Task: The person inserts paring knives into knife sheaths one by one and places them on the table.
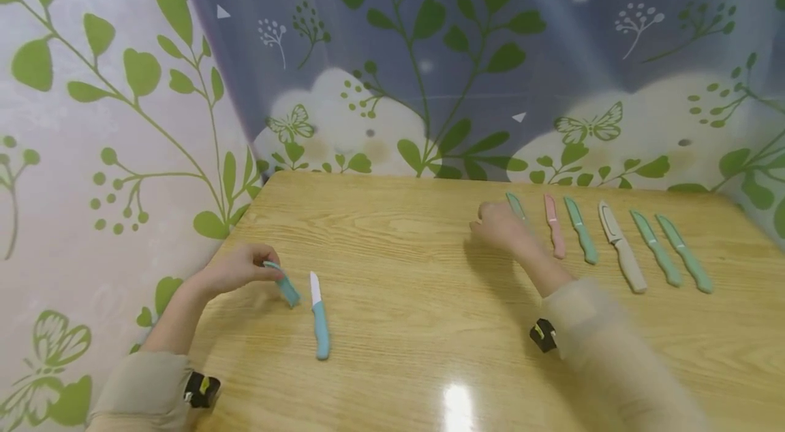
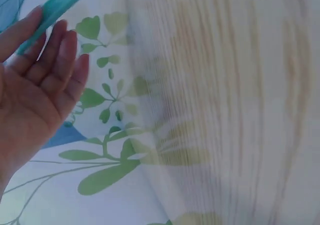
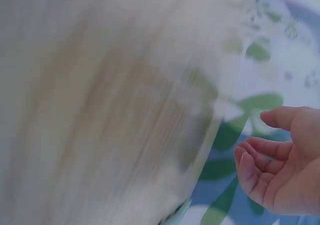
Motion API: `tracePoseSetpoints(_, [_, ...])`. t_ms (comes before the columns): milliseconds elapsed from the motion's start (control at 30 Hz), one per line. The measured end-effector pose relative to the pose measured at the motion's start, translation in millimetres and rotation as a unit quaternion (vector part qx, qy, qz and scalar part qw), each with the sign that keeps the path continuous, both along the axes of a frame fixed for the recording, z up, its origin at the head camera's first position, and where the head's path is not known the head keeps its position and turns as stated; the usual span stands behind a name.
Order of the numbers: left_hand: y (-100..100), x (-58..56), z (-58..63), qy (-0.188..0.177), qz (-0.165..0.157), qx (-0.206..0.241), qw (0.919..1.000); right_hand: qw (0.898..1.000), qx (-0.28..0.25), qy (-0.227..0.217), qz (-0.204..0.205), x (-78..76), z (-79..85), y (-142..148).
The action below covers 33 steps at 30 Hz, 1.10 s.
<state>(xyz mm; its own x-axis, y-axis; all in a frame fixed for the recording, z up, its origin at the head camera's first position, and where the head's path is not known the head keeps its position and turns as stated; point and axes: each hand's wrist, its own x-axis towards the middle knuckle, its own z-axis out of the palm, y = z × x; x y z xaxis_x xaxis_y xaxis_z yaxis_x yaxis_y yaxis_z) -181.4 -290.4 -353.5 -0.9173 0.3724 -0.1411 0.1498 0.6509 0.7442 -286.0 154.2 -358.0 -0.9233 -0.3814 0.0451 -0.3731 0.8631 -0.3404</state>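
At the table's left, my left hand pinches a short blue blade cover between thumb and fingers, tilted just above the wood. In the left wrist view this cover looks teal, and the other fingers are loosely bent. Just right of it lies a small knife with a white blade and blue handle. My right hand hovers near the back of the table, fingers loosely curled. The right wrist view shows nothing in that hand. A green knife is partly hidden behind it.
Right of the hand lies a row of knives: a pink one, a green one, a larger beige one and two more green ones. The wooden table meets leaf-patterned cloth behind and at left.
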Motion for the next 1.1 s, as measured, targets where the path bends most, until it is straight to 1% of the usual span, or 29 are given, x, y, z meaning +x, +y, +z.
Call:
tracePoseSetpoints(33, [1, -0.7, 0.5, 0.006, 0.013, 0.012, 0.9998, 1.000, -0.002, 0.002, 0.007, 3.4, 0.7, -7])
tracePoseSetpoints(100, [2, -1.8, 1.7, 0.007, 0.036, 0.043, 0.9984, 1.000, -0.006, 0.001, 0.019, 10.3, 1.8, -21])
tracePoseSetpoints(233, [5, -4.9, 1.5, 0.008, 0.073, 0.109, 0.9913, 0.999, -0.013, -0.007, 0.046, 27.0, 5.1, -52])
tracePoseSetpoints(300, [7, -7.6, 0.8, 0.008, 0.084, 0.143, 0.9861, 0.998, -0.020, -0.011, 0.066, 36.8, 7.5, -68])
tracePoseSetpoints(400, [9, -10.9, 0.3, 0.014, 0.090, 0.173, 0.9807, 0.994, -0.024, -0.019, 0.103, 53.8, 12.8, -92])
tracePoseSetpoints(600, [12, -13.1, 1.0, 0.018, 0.096, 0.192, 0.9765, 0.983, -0.007, -0.019, 0.183, 86.5, 21.5, -132])
tracePoseSetpoints(733, [12, -15.8, -0.6, 0.017, 0.102, 0.216, 0.9708, 0.974, 0.012, -0.012, 0.226, 103.1, 27.2, -153])
tracePoseSetpoints(833, [12, -17.2, -1.9, 0.021, 0.113, 0.240, 0.9639, 0.964, 0.031, 0.012, 0.262, 109.6, 26.0, -167])
tracePoseSetpoints(900, [11, -17.6, -2.8, 0.024, 0.125, 0.254, 0.9588, 0.957, 0.041, 0.027, 0.286, 112.5, 21.9, -175])
tracePoseSetpoints(1000, [11, -17.1, -4.0, 0.029, 0.146, 0.264, 0.9530, 0.950, 0.062, 0.027, 0.305, 116.3, 13.6, -186])
tracePoseSetpoints(1100, [11, -15.8, -4.6, 0.029, 0.157, 0.265, 0.9510, 0.947, 0.087, 0.014, 0.308, 119.8, 5.3, -196])
